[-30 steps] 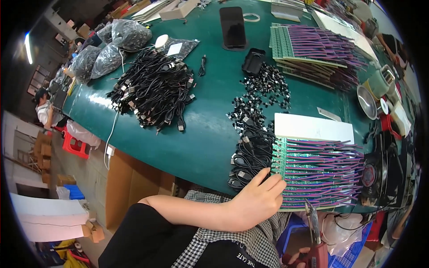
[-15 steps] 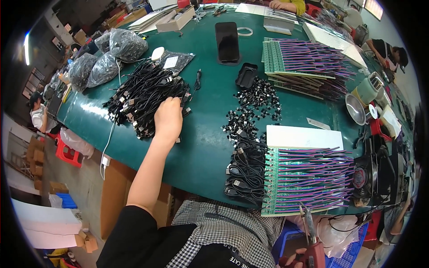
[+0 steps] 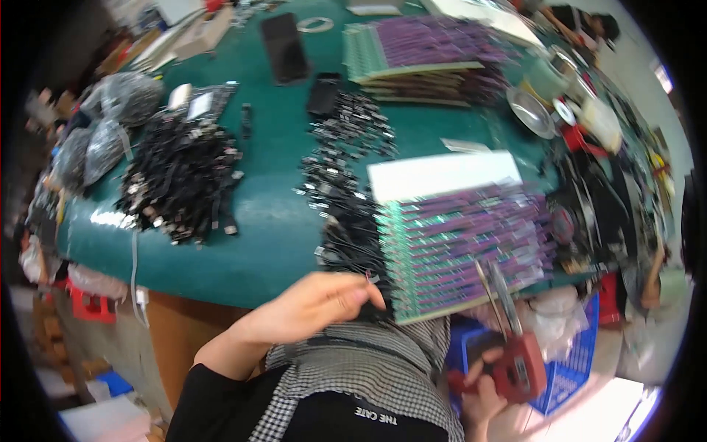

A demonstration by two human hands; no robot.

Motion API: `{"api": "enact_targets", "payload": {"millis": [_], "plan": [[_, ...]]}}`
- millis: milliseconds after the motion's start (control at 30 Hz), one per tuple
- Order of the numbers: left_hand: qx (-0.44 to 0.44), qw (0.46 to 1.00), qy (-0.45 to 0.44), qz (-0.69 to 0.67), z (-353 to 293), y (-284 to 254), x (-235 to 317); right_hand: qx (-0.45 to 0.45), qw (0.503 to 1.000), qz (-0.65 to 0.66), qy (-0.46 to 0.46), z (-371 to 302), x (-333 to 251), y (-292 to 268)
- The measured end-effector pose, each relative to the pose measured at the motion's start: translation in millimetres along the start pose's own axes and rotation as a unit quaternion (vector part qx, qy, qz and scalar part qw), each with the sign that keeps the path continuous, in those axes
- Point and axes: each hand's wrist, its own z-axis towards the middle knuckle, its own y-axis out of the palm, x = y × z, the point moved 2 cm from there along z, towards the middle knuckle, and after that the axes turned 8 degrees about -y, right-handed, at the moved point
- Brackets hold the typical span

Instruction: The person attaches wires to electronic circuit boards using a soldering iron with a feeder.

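Note:
My left hand (image 3: 313,306) is over the table's front edge, its fingers curled together; blur hides what they may hold. Just beyond it lie coiled black cables (image 3: 350,247). Against these, on the right, rests a row of green circuit boards (image 3: 398,254) with purple and dark wires (image 3: 471,239) running rightward. My right hand (image 3: 482,398) is wrapped round a red soldering gun (image 3: 520,368). The gun's metal tip and thin feed tube point up over the front of the wires. Beyond the cables, small black parts (image 3: 335,173) lie scattered.
A black cable pile (image 3: 180,177) and plastic-bagged bundles (image 3: 121,103) are on the left. Farther back are a phone (image 3: 284,48), a black case (image 3: 322,94) and stacked wired boards (image 3: 412,51). A metal bowl (image 3: 530,112) stands at right; a blue basket (image 3: 574,376) sits below the table.
My left hand has left the black cable pile and come right and nearer, beside the coiled cables. The soldering gun is higher and more in view. The whole view has shifted.

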Motion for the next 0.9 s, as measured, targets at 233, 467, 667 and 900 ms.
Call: {"api": "enact_targets", "payload": {"millis": [233,467,667,900], "plan": [[-0.194,0.979,-0.017,0.059,28.6,54.6,-13.3,-0.228,0.97,-0.084,0.002,24.6,11.9,42.4],[-0.223,0.973,-0.009,0.058,33.6,63.0,-22.0,-0.228,0.97,0.005,0.089,22.5,21.6,46.4],[-0.08,0.989,0.024,0.123,27.6,66.3,-7.4,-0.218,0.973,-0.073,-0.019,24.5,31.0,42.5],[-0.016,0.993,0.05,0.102,24.8,65.9,-17.9,-0.172,0.983,-0.052,0.04,20.4,21.0,49.2]]}}
